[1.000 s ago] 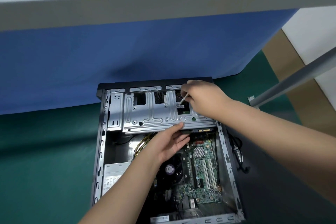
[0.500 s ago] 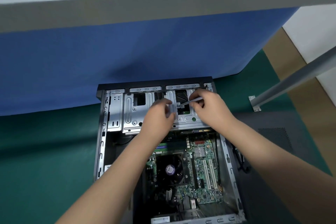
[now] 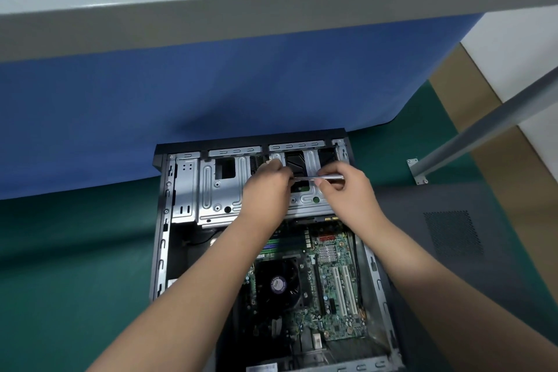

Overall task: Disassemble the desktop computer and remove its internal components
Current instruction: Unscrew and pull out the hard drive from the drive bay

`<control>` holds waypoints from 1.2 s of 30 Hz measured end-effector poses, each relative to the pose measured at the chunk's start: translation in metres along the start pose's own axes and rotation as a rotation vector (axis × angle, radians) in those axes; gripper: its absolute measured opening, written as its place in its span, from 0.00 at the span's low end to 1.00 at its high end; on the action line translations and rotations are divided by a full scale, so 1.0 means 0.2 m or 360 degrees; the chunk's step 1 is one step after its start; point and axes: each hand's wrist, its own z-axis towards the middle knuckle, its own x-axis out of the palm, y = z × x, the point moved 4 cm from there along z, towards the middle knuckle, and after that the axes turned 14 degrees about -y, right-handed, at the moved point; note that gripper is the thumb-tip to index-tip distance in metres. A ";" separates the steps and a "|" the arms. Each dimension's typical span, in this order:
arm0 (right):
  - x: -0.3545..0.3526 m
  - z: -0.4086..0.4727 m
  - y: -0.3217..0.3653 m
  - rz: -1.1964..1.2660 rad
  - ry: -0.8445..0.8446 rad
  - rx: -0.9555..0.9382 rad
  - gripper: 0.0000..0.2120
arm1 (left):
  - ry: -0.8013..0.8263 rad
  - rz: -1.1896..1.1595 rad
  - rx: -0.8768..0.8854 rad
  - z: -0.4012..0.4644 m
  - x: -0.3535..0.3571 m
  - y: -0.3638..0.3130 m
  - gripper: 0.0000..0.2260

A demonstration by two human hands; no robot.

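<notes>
Right hand [image 3: 347, 187] pinches a thin silver tool [image 3: 320, 177], long axis horizontal, tip toward our left hand [image 3: 265, 187], whose fingers curl at that tip over the drive cage [image 3: 217, 187], frame centre; both hands equally near.
</notes>
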 end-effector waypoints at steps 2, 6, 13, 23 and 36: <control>-0.03 -0.03 0.00 0.0093 -0.0040 0.0082 0.02 | -0.0005 -0.0053 0.0015 -0.01 -0.01 -0.01 0.08; -0.13 -0.12 -0.03 0.0444 -0.0065 0.0423 0.03 | 0.0102 -0.0613 -0.0277 -0.05 -0.07 -0.06 0.03; -0.22 -0.43 -0.10 0.1197 0.0166 0.1018 0.06 | 0.0191 -0.1566 -0.1032 -0.30 -0.24 -0.18 0.06; -0.37 -0.73 -0.14 0.0995 0.0410 0.0881 0.04 | 0.0184 -0.1031 0.0014 -0.57 -0.43 -0.47 0.02; -0.46 -0.75 -0.27 0.1399 0.0718 0.1258 0.06 | 0.0633 -0.1548 -0.0779 -0.61 -0.30 -0.56 0.08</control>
